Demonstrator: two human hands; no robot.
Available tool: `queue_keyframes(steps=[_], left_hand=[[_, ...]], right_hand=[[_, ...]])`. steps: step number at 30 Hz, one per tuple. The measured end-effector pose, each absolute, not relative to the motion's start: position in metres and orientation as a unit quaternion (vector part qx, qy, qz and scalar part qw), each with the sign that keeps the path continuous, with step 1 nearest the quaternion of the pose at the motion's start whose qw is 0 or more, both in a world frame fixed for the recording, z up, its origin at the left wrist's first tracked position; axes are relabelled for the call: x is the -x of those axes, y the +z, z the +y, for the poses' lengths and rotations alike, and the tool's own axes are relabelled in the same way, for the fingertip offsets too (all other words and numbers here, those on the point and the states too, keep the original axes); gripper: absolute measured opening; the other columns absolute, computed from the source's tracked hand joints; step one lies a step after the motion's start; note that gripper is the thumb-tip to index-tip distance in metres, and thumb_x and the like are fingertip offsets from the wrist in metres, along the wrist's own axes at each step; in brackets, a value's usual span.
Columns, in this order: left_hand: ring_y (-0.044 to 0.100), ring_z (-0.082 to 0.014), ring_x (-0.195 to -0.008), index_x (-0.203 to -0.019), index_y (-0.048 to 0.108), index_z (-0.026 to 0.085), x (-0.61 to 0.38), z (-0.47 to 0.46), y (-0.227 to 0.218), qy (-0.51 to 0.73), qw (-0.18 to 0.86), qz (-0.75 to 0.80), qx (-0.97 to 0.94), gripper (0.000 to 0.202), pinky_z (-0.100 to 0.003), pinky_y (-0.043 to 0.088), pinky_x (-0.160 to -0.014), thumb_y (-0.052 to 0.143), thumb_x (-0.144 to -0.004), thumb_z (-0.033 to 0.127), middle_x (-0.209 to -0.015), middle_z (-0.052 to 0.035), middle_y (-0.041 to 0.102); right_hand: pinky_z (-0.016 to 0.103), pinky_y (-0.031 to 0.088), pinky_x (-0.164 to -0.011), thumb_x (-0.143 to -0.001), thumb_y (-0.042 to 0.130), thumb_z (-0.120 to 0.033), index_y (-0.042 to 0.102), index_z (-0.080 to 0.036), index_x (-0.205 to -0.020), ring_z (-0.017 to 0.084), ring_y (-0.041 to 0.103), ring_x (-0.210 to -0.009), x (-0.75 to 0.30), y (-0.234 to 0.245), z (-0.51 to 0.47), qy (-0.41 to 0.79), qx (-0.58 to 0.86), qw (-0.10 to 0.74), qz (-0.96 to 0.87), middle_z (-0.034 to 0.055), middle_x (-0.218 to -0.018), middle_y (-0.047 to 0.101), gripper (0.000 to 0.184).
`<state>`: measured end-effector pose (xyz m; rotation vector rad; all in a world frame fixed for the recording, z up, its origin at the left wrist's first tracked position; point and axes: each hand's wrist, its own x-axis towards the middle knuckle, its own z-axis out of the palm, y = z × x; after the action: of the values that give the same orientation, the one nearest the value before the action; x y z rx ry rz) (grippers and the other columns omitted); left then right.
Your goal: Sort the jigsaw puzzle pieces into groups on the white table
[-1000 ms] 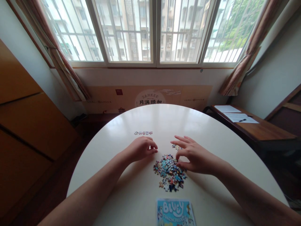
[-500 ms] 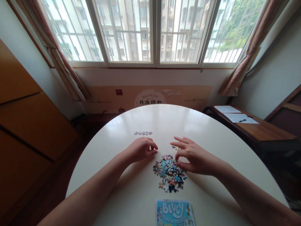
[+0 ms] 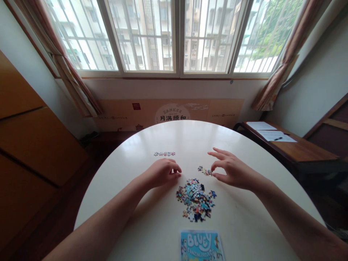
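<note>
Colourful jigsaw pieces lie in a loose pile (image 3: 195, 198) at the middle of the white table. Just beyond its right side is a short line of pieces (image 3: 204, 170). At the right end of that line, my right hand (image 3: 231, 169) pinches a puzzle piece between thumb and forefinger, its other fingers spread. My left hand (image 3: 164, 172) rests on the table left of the pile, fingers curled towards the thumb; whatever they hold, if anything, is hidden. Farther back, past the left hand, sits another row of pieces (image 3: 164, 154).
A blue Bluey box or booklet (image 3: 201, 245) lies at the near side of the round white table (image 3: 122, 232). To the right stands a wooden side table (image 3: 312, 154) with papers (image 3: 276, 136) and a pen. Windows, curtains and a cardboard panel (image 3: 223, 108) are behind.
My right hand has moved from the pile's right edge away to the short line of pieces, uncovering more of both. My left hand has stayed in place.
</note>
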<state>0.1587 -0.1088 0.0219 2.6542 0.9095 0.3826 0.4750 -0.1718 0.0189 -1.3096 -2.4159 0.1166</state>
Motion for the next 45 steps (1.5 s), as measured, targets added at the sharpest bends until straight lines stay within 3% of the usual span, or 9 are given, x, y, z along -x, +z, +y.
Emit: queue_keyframes(steps=[14,18,21,23,27,34,39,45], left_hand=[[0.061,-0.0136,-0.069,-0.092,0.079,0.023,-0.158,-0.108,0.022,0.129,0.162,0.322,-0.924,0.015,-0.026,0.046,-0.068,0.066,-0.086,0.022,-0.087,-0.0019,0.073],[0.061,-0.0135,-0.068,-0.091,0.079,0.024,-0.159,-0.108,0.022,0.131,0.164,0.319,-0.924,0.014,-0.026,0.046,-0.068,0.065,-0.087,0.024,-0.085,-0.0016,0.072],[0.061,-0.0137,-0.068,-0.09,0.079,0.024,-0.16,-0.107,0.02,0.137,0.165,0.317,-0.924,0.014,-0.027,0.046,-0.068,0.065,-0.087,0.024,-0.084,-0.0017,0.072],[0.061,-0.0136,-0.069,-0.091,0.079,0.025,-0.159,-0.106,0.018,0.14,0.165,0.317,-0.923,0.015,-0.026,0.046,-0.068,0.065,-0.086,0.023,-0.085,-0.0018,0.072],[0.062,-0.0133,-0.069,-0.091,0.079,0.025,-0.159,-0.104,0.016,0.141,0.162,0.313,-0.925,0.017,-0.026,0.046,-0.068,0.064,-0.085,0.021,-0.085,-0.0013,0.072],[0.061,-0.0132,-0.07,-0.091,0.079,0.024,-0.159,-0.106,0.018,0.136,0.162,0.311,-0.927,0.018,-0.025,0.045,-0.067,0.063,-0.085,0.019,-0.084,-0.0014,0.072],[0.062,-0.0135,-0.071,-0.091,0.079,0.024,-0.161,-0.109,0.019,0.123,0.16,0.316,-0.927,0.018,-0.025,0.045,-0.068,0.063,-0.083,0.018,-0.085,-0.0013,0.073],[0.064,-0.0148,-0.075,-0.104,0.079,0.03,-0.169,-0.119,0.018,0.103,0.148,0.303,-0.936,0.027,-0.026,0.045,-0.069,0.064,-0.084,0.018,-0.092,-0.0005,0.074]], right_hand=[[0.063,0.037,-0.114,-0.083,0.073,-0.029,0.077,-0.026,-0.082,0.039,0.039,-0.145,-0.494,0.007,-0.164,0.062,0.527,0.181,-0.828,0.0065,-0.145,0.058,0.006],[0.062,0.038,-0.114,-0.083,0.073,-0.029,0.078,-0.024,-0.09,0.039,0.04,-0.145,-0.486,0.007,-0.164,0.044,0.522,0.189,-0.83,0.0094,-0.145,0.057,0.009],[0.058,0.044,-0.108,-0.084,0.07,-0.026,0.078,-0.024,-0.097,0.037,0.054,-0.132,-0.48,0.019,-0.17,0.036,0.514,0.195,-0.835,0.011,-0.133,0.065,0.015],[0.048,0.051,-0.099,-0.086,0.068,-0.026,0.078,-0.026,-0.094,0.029,0.066,-0.11,-0.474,0.03,-0.178,0.086,0.484,0.188,-0.85,0.0074,-0.112,0.073,0.012],[0.032,0.053,-0.08,-0.084,0.07,-0.023,0.077,-0.028,-0.097,0.02,0.068,-0.088,-0.459,0.047,-0.196,0.217,0.407,0.133,-0.877,0.0016,-0.094,0.074,0.016],[0.031,0.048,-0.08,-0.078,0.071,-0.017,0.076,-0.023,-0.1,0.019,0.064,-0.089,-0.452,0.046,-0.199,0.247,0.415,0.09,-0.871,0.0027,-0.095,0.073,0.023],[0.028,0.045,-0.072,-0.077,0.069,-0.014,0.077,-0.024,-0.093,0.016,0.061,-0.077,-0.451,0.042,-0.196,0.243,0.428,0.067,-0.868,0.0,-0.081,0.069,0.021],[0.029,0.043,-0.072,-0.078,0.066,-0.013,0.075,-0.025,-0.09,0.017,0.062,-0.08,-0.45,0.04,-0.195,0.219,0.466,0.074,-0.854,-0.0002,-0.086,0.072,0.019]])
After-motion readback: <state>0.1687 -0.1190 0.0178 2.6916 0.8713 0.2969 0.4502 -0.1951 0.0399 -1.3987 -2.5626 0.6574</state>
